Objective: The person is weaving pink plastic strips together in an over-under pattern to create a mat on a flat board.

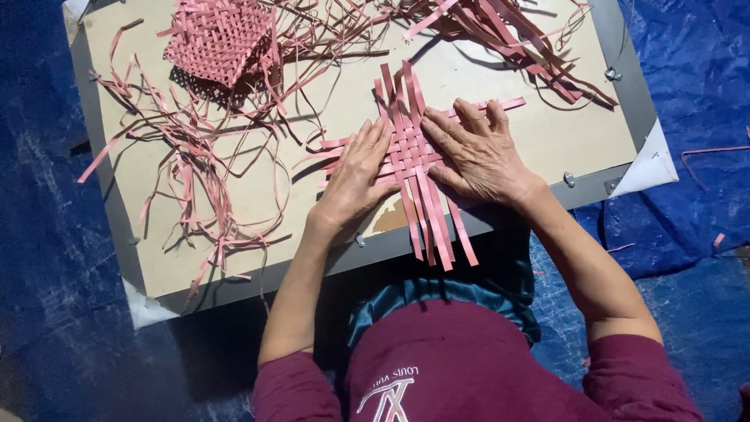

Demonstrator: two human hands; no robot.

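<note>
Dark red sleeves sit closest, low in the view. Under everything lies a big blue tarp point(687, 70) on the floor. On it rests a flat tan board point(547, 133) with a grey rim, and its near edge is just past the wrists. Bare room shows on the board's right side. Loose pink strips point(195, 180) are scattered over the left side, and a finished pink woven piece point(215, 39) lies at the far left. The small woven mat point(410, 152) lies mid-board between both hands. The left hand point(355, 176) and right hand point(476, 156) press flat on it, fingers spread, pinching nothing.
</note>
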